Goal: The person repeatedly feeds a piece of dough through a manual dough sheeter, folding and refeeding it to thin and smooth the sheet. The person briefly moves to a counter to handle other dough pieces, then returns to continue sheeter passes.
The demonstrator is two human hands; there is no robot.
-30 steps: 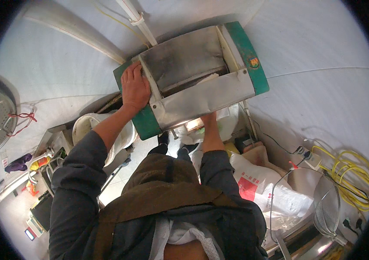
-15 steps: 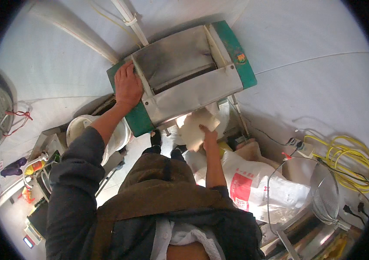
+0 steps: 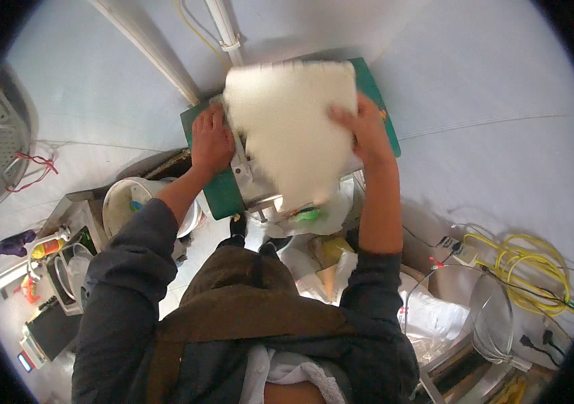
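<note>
A pale, floury dough sheet (image 3: 292, 124) with a ragged lower end hangs over a steel dough roller with green end panels (image 3: 224, 195). My right hand (image 3: 372, 138) is closed on the sheet's right edge, thumb on its upper face. On the roller's left end rests my left hand (image 3: 211, 143), fingers laid over the frame close to the sheet's left edge. The sheet covers most of the hopper and the rollers. Blur softens its lower part, and beneath it a green patch (image 3: 308, 214) shows that I cannot identify.
A white bucket (image 3: 120, 202) stands left of the roller. At the right are white plastic bags (image 3: 435, 315), a coiled yellow cord (image 3: 536, 273), a power strip (image 3: 454, 249) and a wire strainer (image 3: 493, 322). White pipes (image 3: 223, 34) run along the wall behind.
My right hand has lifted the dough sheet from below the roller's front to above its top. My left hand stays on the roller's left end. The view has shifted slightly.
</note>
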